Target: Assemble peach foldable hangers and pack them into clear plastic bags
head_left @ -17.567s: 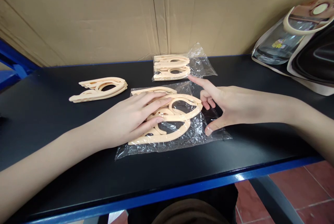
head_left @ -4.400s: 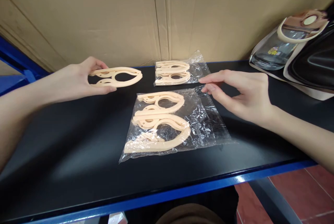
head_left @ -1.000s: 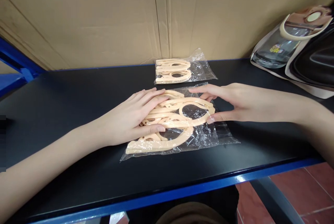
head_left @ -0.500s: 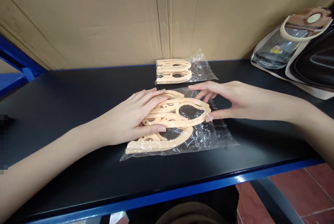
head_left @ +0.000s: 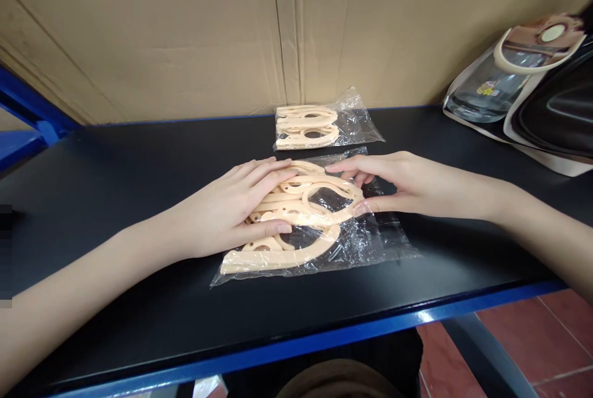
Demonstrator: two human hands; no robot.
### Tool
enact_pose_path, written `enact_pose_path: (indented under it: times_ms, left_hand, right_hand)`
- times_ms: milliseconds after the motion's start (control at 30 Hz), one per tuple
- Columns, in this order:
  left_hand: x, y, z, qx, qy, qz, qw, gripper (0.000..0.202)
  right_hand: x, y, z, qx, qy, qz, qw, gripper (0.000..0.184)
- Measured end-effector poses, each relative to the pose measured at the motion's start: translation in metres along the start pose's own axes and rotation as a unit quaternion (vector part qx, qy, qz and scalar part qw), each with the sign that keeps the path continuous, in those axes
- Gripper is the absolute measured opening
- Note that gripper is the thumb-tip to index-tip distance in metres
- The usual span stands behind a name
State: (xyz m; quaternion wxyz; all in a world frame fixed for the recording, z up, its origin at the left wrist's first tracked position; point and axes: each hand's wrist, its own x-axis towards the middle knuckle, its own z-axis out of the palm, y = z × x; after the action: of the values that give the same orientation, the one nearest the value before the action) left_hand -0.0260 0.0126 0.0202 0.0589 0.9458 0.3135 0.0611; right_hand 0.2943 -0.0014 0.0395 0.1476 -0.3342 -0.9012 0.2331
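A clear plastic bag [head_left: 356,256] holding several beige folding hangers [head_left: 296,256], folded into curved loops, lies on the black tabletop. My left hand [head_left: 236,206] rests flat across the left part of the hangers, fingers spread and thumb pointing right; it hides their left ends. At the right end of the upper hangers is my right hand [head_left: 389,185]. Its thumb presses on the rounded tip of one hanger, while the fingers curl at the far side of that end. The index fingertip reaches the top edge of the hangers. Part of the bag lies beneath the right hand.
Behind the hands lies a second clear bag of beige hangers [head_left: 308,120]. At the right a transparent bottle [head_left: 486,86] with a brown lid leans by a black bag [head_left: 556,110]. Cardboard [head_left: 185,33] stands along the back; a blue rail [head_left: 296,348] edges the front.
My right hand has moved left, its thumb and fingers closing in around the hanger end. The upper hanger has shifted slightly left. The left hand stays in place.
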Motion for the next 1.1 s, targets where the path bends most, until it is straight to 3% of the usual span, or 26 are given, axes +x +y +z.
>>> enact_pose_path:
  times_ms: [333, 700, 1100]
  left_hand:
    - [0.0013, 0.0076, -0.0065, -0.008, -0.021, -0.018, 1.000, 0.080]
    - [0.0023, 0.0073, -0.0065, -0.002, -0.020, -0.016, 1.000, 0.080]
    - [0.0026, 0.0057, -0.0058, 0.011, -0.009, 0.001, 1.000, 0.079]
  right_hand:
    - [0.0006, 0.0042, -0.0046, 0.039, -0.029, -0.006, 0.999, 0.058]
    - [0.0011, 0.0098, -0.0002, 0.005, 0.015, -0.012, 1.000, 0.055]
    - [0.0033, 0.0037, 0.0037, 0.008, 0.012, -0.007, 1.000, 0.049]
